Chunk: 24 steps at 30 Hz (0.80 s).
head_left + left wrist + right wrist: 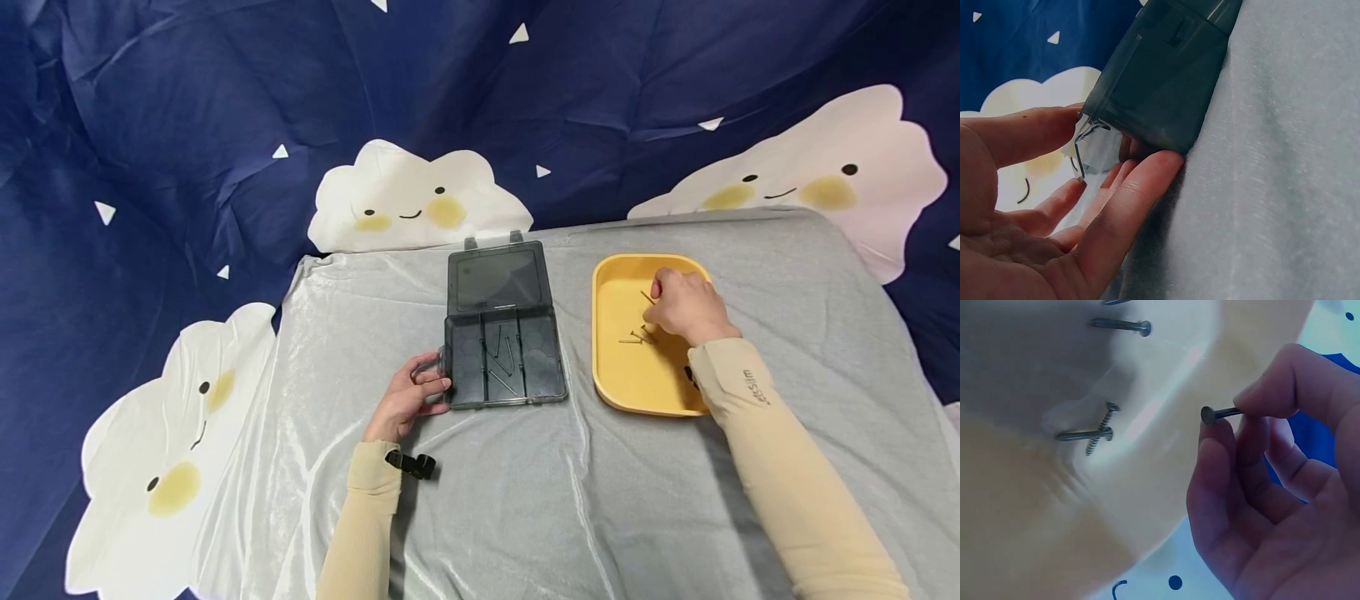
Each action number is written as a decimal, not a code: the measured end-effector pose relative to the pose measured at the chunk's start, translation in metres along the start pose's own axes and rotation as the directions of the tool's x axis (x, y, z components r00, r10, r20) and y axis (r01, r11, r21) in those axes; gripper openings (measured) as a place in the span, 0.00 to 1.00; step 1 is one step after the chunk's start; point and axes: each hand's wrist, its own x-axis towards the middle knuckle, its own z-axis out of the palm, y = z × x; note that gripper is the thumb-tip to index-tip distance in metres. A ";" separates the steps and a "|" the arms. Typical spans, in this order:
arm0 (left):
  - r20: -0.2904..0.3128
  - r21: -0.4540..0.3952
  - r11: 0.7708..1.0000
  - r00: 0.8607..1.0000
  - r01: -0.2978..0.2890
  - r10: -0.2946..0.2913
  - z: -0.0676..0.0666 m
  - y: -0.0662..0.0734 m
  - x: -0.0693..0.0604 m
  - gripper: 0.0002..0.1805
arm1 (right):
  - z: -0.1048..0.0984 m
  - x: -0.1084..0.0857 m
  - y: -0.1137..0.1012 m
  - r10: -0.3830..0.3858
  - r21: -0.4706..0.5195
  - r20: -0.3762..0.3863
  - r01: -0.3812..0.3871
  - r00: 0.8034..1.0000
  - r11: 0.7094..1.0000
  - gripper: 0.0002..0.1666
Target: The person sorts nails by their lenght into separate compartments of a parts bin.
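My right hand is over the yellow tray, pinching a screw between thumb and fingers, its flat head pointing outward. Several other screws lie in the tray, two of them crossed. At the left, my left hand grips the left side of a dark see-through box by its clear latch, thumb and fingers around the corner. The box's lid stands open toward the back. Several screws lie in the box's middle compartment.
A grey cloth covers the table under both containers. The tray stands to the right of the box with a strip of cloth between them. Behind the table hangs a dark blue curtain with white cloud faces. A black strap is on my left wrist.
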 end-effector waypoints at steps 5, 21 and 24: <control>0.002 -0.002 1.000 1.000 -0.006 0.006 0.000 0.000 0.000 0.34 | -0.004 -0.002 -0.004 -0.028 0.009 -0.048 0.029 0.998 1.000 0.12; 0.011 0.005 1.000 1.000 -0.004 0.004 -0.001 0.000 -0.001 0.35 | -0.020 -0.011 -0.023 -0.084 0.027 -0.141 0.088 0.987 0.996 0.10; 0.011 -0.002 1.000 1.000 -0.006 0.006 -0.001 0.000 -0.001 0.35 | -0.022 -0.013 -0.027 -0.102 0.038 -0.167 0.109 0.981 0.993 0.09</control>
